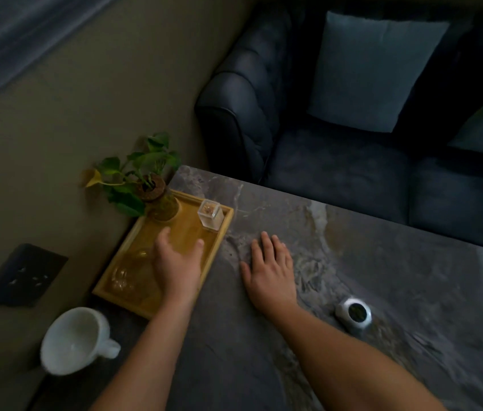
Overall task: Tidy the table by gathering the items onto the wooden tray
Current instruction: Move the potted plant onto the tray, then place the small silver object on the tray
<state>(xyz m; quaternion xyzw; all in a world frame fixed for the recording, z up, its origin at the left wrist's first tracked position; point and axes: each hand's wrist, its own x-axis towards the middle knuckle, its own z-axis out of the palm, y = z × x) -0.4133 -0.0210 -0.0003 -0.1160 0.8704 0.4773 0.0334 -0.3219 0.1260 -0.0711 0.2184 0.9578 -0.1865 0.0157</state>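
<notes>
A wooden tray [222,232] lies at the table's left end. On it stand a potted green plant in a glass vase [160,203], a clear square box [210,216] and some clear glass pieces [124,277] near its front left. My left hand [176,262] hovers open over the tray's middle, fingers spread, holding nothing. On the marble table [367,262], just right of the tray, my right hand [270,268] lies flat. A white mug [74,341] stands at the table's near left corner. A small silver jar [353,315] sits right of my right forearm.
A dark blue sofa [338,161] with light cushions [373,69] stands beyond the table's far edge. To the left are a beige wall or floor surface and a black socket plate [23,274]. The table's left edge runs close beside the tray and mug.
</notes>
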